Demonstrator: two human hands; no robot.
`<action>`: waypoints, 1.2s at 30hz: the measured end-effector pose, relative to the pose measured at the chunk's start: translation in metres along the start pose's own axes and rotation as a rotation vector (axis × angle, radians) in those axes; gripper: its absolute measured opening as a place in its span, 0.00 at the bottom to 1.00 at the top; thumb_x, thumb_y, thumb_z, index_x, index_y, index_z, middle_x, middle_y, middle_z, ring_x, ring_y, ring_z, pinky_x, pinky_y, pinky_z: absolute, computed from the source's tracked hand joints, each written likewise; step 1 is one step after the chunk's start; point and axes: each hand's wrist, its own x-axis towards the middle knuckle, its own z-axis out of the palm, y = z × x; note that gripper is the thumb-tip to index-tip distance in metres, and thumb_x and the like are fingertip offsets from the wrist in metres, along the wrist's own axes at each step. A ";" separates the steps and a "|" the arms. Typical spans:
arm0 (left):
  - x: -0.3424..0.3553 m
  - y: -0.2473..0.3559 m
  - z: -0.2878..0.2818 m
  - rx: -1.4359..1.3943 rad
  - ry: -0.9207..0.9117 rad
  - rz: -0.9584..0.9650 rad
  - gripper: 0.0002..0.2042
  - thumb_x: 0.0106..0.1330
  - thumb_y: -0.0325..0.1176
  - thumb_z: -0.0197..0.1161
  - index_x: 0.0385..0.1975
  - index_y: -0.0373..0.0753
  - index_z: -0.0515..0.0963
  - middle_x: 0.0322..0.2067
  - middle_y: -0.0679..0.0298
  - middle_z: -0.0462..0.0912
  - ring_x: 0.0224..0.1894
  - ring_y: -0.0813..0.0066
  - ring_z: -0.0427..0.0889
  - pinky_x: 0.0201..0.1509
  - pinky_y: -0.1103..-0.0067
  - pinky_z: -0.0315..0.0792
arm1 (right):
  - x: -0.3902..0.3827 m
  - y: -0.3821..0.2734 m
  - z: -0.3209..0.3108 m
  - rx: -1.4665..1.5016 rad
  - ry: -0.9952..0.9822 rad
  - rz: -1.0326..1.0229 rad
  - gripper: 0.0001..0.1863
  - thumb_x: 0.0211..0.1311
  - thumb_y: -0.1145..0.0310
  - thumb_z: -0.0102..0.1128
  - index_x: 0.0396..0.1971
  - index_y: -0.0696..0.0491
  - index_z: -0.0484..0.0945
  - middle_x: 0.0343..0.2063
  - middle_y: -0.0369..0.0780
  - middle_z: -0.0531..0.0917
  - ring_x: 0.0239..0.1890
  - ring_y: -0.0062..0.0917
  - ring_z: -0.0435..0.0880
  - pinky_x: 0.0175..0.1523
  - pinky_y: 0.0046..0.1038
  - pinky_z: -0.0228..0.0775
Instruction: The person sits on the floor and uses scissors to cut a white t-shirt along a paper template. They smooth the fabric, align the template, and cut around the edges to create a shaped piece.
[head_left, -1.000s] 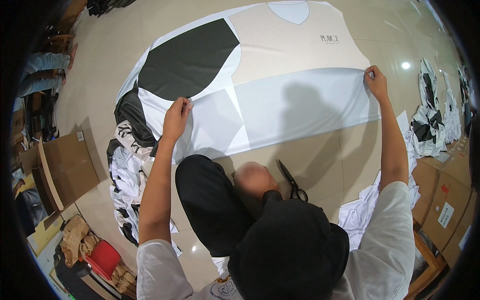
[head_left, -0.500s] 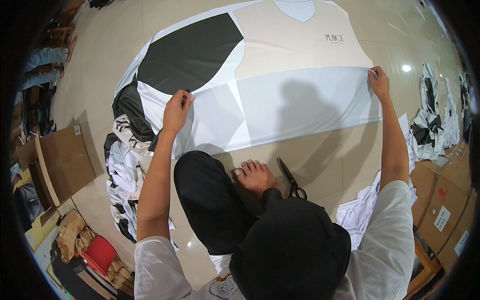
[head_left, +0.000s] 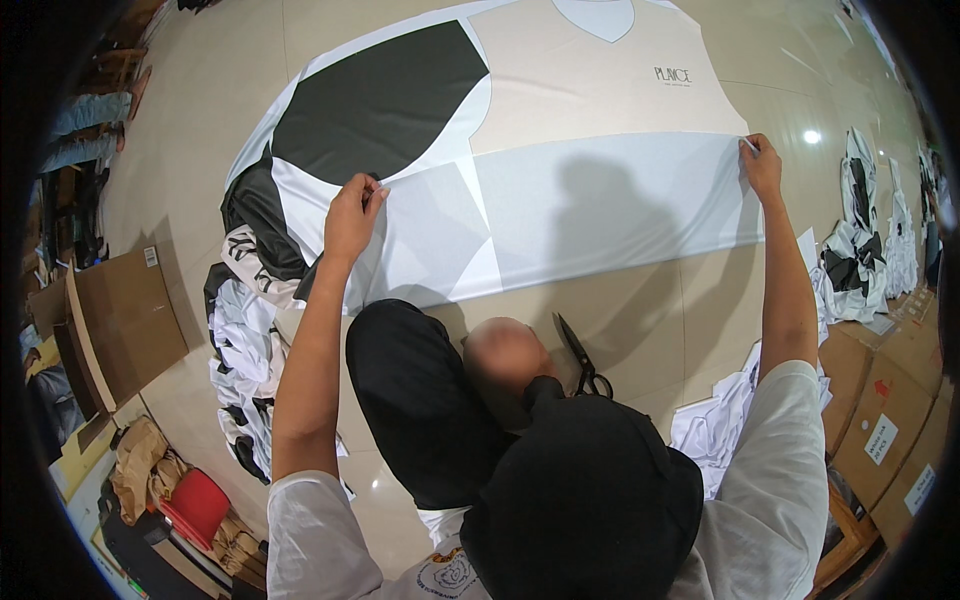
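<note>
A wide sheet of printed fabric lies on the tiled floor in front of me, with a dark panel and a cream, shirt-shaped panel. Its near part shows pale white. My left hand pinches this pale part's far edge just below the dark panel. My right hand pinches the right end of the same edge, below the cream panel's corner. Black scissors lie on the floor beside my bare foot, nearer to me than the fabric.
Crumpled white and dark fabric pieces lie at left; more fabric piles lie at right. Cardboard boxes stand at right, an open box at left, near a red object. Another person's legs show at far left.
Both my hands have moved slightly away from me, still pinching the fabric, and the sheet has shifted a little the same way. My right hand is also slightly farther right.
</note>
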 end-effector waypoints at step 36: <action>-0.032 0.056 0.025 0.271 0.109 0.373 0.29 0.72 0.37 0.67 0.71 0.36 0.69 0.71 0.46 0.70 0.75 0.41 0.66 0.78 0.53 0.62 | -0.384 -0.245 0.016 0.236 -0.057 -0.221 0.26 0.68 0.72 0.69 0.65 0.59 0.76 0.67 0.55 0.74 0.69 0.52 0.73 0.72 0.48 0.67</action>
